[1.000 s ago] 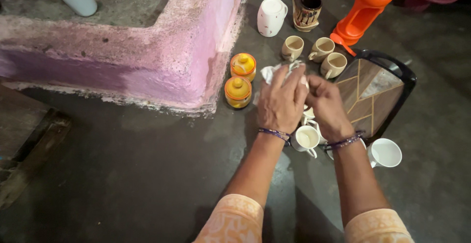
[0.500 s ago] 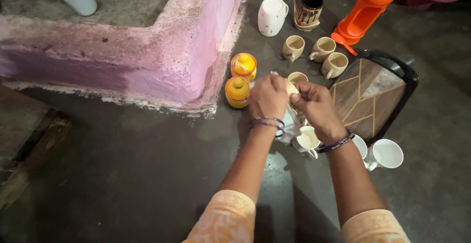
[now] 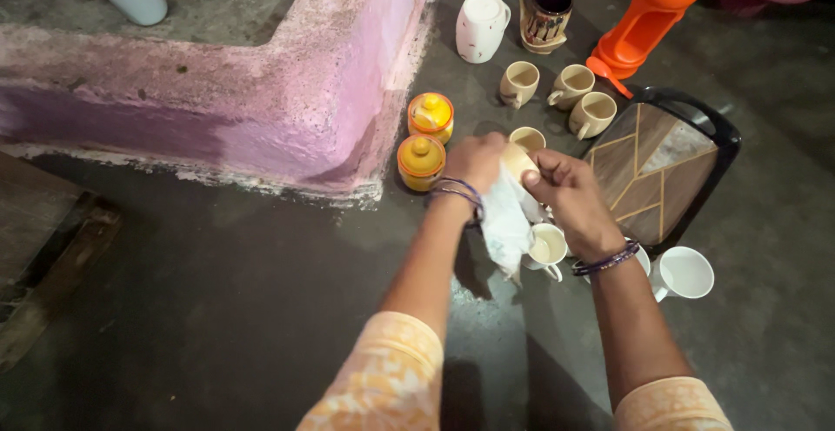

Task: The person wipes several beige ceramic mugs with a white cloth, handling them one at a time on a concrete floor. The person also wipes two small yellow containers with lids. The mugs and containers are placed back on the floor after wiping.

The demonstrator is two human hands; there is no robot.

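1. left hand (image 3: 477,160) and right hand (image 3: 570,198) both close around a beige cup (image 3: 519,160) wrapped in a white cloth (image 3: 506,222), held above the floor (image 3: 217,292) at centre.
2. two yellow lidded jars (image 3: 426,140) sit just left, against the pink ledge (image 3: 261,92).
3. far right: orange bottle (image 3: 648,18), dark mug (image 3: 545,18), white jug (image 3: 480,26), three beige cups (image 3: 565,93).
4. a patterned tray (image 3: 665,166) lies right; white cups (image 3: 683,272) near it.
5. the floor looks dark and dim; the held cup is mostly hidden, perhaps mouth-up.
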